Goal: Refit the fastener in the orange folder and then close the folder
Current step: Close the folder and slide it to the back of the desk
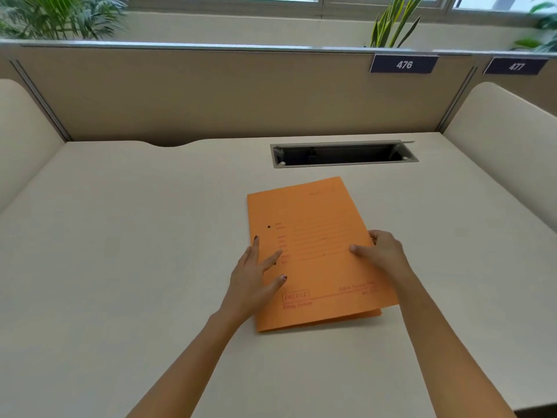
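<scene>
The orange folder lies on the desk, its printed front cover on top and almost flat. A small gap shows between the covers at the near right corner. Two dark punch holes sit near the spine on the left. My left hand rests flat on the cover by the spine, fingers spread. At the folder's right edge, my right hand has its thumb on top and its fingers curled around the cover's edge. The fastener is hidden from view.
The folder lies on a pale desk. An open cable tray is sunk into it behind the folder. A beige partition with number plates 476 and 477 closes the back; padded side panels stand left and right.
</scene>
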`<state>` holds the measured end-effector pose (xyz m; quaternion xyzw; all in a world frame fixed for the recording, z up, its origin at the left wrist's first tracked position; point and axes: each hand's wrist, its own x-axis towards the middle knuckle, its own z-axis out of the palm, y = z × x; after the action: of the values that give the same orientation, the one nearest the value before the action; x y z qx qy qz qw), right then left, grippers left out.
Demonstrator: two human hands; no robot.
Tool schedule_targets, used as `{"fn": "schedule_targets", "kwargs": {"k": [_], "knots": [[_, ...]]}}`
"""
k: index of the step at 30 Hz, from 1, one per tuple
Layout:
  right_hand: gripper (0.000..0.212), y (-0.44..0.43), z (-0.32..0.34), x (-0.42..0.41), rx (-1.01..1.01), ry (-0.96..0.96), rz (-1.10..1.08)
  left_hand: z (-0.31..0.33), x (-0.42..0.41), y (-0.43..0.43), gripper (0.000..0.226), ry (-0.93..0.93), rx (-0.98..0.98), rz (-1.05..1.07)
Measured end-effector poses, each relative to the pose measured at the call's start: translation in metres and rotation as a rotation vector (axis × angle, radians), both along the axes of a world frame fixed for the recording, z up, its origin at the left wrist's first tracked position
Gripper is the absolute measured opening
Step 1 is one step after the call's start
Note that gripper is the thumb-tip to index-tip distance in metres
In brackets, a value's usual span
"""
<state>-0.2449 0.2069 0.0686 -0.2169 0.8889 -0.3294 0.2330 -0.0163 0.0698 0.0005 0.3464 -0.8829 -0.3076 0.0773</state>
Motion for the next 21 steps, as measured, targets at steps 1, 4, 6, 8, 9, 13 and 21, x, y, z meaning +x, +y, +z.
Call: {"fn": "schedule_targets", "kwargs": {"k": [1, 4, 6, 8, 9, 13, 21], "knots": [[0.043, 0.000, -0.005, 0.001, 0.038, -0.010, -0.001, -0.001, 0.000, 0.000, 0.063, -0.004, 0.022, 0.014], [0.044, -0.003, -0.017, 0.008, 0.153, 0.029, -0.010, -0.002, -0.002, 0.001, 0.065, 0.010, 0.109, 0.089], [0.059, -0.009, -0.020, 0.017, 0.233, 0.087, -0.025, 0.001, -0.004, 0.002, 0.061, 0.037, 0.109, 0.139], [0.082, -0.015, -0.022, 0.027, 0.298, 0.113, -0.062, 0.005, -0.005, 0.004, 0.060, 0.105, 0.129, 0.213], [0.090, -0.018, -0.023, 0.032, 0.321, 0.124, -0.079, 0.008, -0.006, 0.006, 0.062, 0.141, 0.153, 0.260], [0.088, -0.026, -0.024, 0.043, 0.342, 0.146, -0.133, 0.013, -0.006, 0.007, 0.066, 0.262, 0.208, 0.445], [0.063, -0.025, -0.028, 0.031, 0.082, 0.021, -0.217, 0.013, 0.006, -0.012, 0.032, 0.250, 0.367, 0.589]]}}
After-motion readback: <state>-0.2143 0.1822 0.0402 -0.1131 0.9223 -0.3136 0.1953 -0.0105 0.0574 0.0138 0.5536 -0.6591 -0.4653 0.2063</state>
